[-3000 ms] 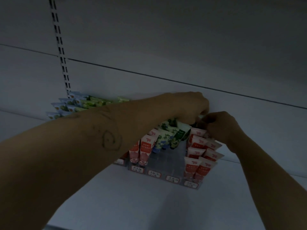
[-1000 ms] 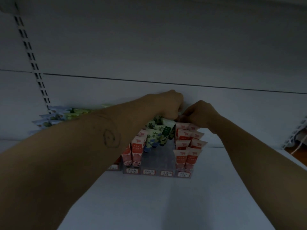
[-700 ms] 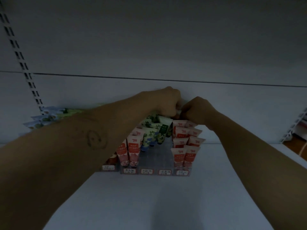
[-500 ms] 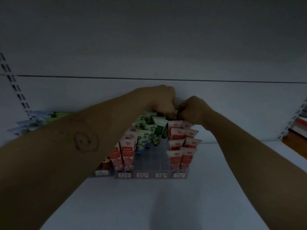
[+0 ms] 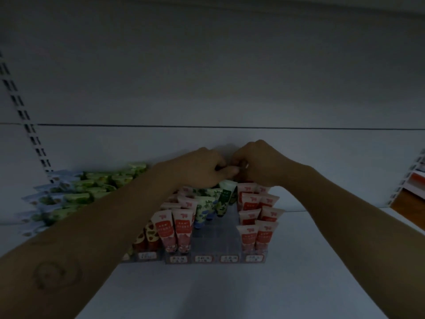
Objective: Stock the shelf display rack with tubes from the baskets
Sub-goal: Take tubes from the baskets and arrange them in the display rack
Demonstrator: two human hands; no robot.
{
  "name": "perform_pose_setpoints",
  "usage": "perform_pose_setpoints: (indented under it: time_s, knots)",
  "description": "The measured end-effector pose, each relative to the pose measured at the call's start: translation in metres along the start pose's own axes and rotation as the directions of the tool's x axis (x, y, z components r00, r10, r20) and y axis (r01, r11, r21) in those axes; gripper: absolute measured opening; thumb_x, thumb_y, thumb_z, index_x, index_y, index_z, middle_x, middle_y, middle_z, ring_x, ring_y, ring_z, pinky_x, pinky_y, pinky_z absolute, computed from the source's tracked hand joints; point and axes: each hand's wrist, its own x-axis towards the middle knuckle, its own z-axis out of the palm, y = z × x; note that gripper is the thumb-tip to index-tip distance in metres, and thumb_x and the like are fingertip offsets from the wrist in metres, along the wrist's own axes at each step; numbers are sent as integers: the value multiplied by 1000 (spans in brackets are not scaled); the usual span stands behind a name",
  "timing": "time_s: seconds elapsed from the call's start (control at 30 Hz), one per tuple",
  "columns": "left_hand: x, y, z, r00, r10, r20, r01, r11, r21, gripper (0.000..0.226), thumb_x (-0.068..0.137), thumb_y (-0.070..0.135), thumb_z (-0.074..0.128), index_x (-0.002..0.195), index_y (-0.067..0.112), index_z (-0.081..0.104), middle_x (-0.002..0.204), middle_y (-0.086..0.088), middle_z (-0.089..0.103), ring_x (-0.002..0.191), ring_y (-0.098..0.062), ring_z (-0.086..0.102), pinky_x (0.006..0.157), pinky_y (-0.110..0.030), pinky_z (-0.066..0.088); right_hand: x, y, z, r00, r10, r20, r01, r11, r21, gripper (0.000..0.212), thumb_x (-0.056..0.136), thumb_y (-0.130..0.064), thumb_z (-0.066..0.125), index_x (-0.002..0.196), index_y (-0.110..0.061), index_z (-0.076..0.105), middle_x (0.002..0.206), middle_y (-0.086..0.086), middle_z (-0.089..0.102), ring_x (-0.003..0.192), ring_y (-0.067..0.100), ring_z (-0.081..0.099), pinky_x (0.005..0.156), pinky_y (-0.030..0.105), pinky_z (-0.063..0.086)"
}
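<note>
The left hand (image 5: 202, 166) and right hand (image 5: 259, 164) meet, fingers curled, over the rack's (image 5: 216, 236) back row, just behind an upright green tube (image 5: 225, 195); whatever they pinch, probably another upright tube, is hidden, equally near both.

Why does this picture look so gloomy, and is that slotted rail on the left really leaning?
Head view: the light is dim, with no glare; the left hand and right hand meet in shade, so what they hold is unclear. Head view: the wide lens likely tilts the slotted rail and swells the forearms at the edges; label print is too soft to read.
</note>
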Motion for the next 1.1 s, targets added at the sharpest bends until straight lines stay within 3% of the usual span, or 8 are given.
perform_pose_setpoints:
  time_s: [0.1,0.23,0.43,0.53,0.67,0.77,0.97,1.1]
  knots:
    - [-14,0,2,999,8,45,-10,999,44,52,79,65,59,101,18,65,85,-1,65,74,-15,61,66,-29,49,-1,-1,-4,999,-17,33,15,999,35,27,82,-20,72,108,-14,71,107,2,68,99,18,60,80,22,42]
    - [-17,2,9,992,48,-115,-47,999,13,40,83,45,69,108,16,59,90,5,61,79,-12,58,64,-24,44,4,-3,-5,991,-67,117,78,992,-95,26,87,-17,63,113,-15,67,111,6,67,98,23,61,81,26,44]
    - [-22,-3,17,982,76,-172,-78,997,-4,25,84,48,67,95,27,61,83,7,64,69,-7,58,59,-24,47,13,0,-5,983,-63,173,84,989,-119,6,84,-16,62,78,-14,65,79,0,62,73,18,56,69,23,38]
    - [-20,-4,20,960,121,-253,-114,993,41,28,81,48,69,90,22,61,86,5,59,75,-12,56,63,-28,46,20,-2,-7,977,-37,209,60,993,-102,32,80,-16,67,58,-28,46,63,-9,50,63,12,50,64,23,39]
    - [-20,2,23,953,158,-258,-120,980,158,29,86,44,65,100,20,58,91,5,56,79,-12,54,64,-28,45,22,1,-5,978,-31,205,46,996,-73,38,80,-14,67,54,-26,42,57,-8,47,53,7,45,53,22,37]
    - [-20,5,25,946,177,-271,-143,979,143,30,86,39,66,106,18,62,98,2,60,82,-13,55,69,-31,48,24,3,-1,980,-9,197,22,998,-63,35,81,-16,67,55,-25,45,58,-7,50,54,6,47,55,22,39]
    - [-7,12,21,968,126,-218,-93,984,154,36,80,46,71,88,12,62,81,1,60,71,-15,58,57,-27,43,23,3,0,983,-16,181,33,995,-93,28,83,-19,64,60,-23,48,61,-7,50,58,9,48,57,23,39]
    - [-9,5,23,972,112,-209,-107,994,36,27,80,38,74,80,20,54,69,7,56,58,-2,50,48,-19,36,24,5,2,987,-13,163,28,996,-90,32,84,-21,63,56,-23,47,59,-5,50,55,9,47,55,24,40]
